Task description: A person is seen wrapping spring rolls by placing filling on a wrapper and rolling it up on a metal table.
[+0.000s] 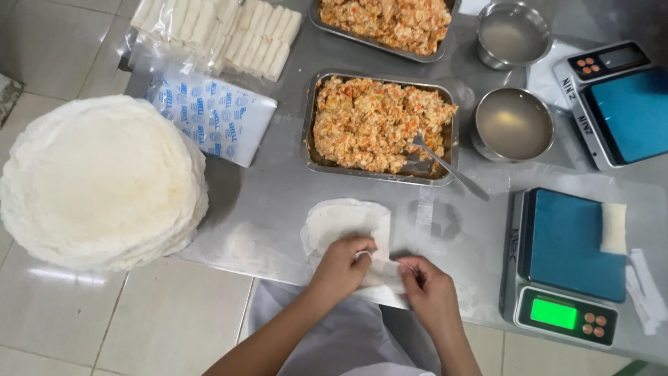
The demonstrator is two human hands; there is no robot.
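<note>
A thin round white wrapper [344,221] lies on the steel table [278,202] in front of me, its near part folded into a roll [381,273]. My left hand [341,268] presses on the roll's left end, fingers curled over it. Gripping the right end is my right hand [428,289]. Behind the wrapper stands a metal tray of orange-flecked filling [369,122] with a fork [445,166] resting in it.
A tall stack of round wrappers [97,181] sits at left, beside a printed plastic bag [212,118] and rows of finished rolls [229,31]. Two metal bowls of liquid [513,124] [513,33] stand at back right. A scale [567,268] carries one roll [614,228]; another scale [619,104] is behind.
</note>
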